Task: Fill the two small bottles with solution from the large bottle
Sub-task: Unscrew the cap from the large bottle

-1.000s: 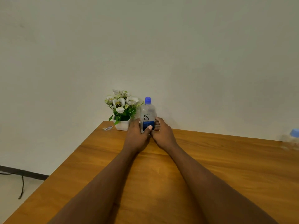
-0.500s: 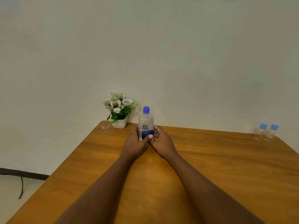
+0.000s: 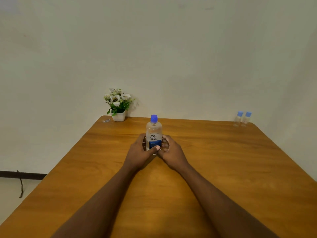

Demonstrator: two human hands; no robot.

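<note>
Both hands had drawn the large bottle [image 3: 153,133] back from the far edge, away from the flower pot [image 3: 118,115] it had stood beside a second before, and the two small bottles [image 3: 242,119], earlier cut off at the right edge, now showed in full. The large bottle stood upright on the tabletop [image 3: 223,160], blue cap on, label facing the camera. The left hand [image 3: 139,152] was wrapped around its lower left side, thumb laid across the front of the blue label. The right hand [image 3: 171,152] was curled against its lower right side, fingers bent around the base. The two hands met just in front of the bottle, which rose between and above them. The small bottles stood side by side and capped at the far right corner, well apart from the hands. The flower pot sat at the far left corner, a small scrap [image 3: 106,120] just beside it.
</note>
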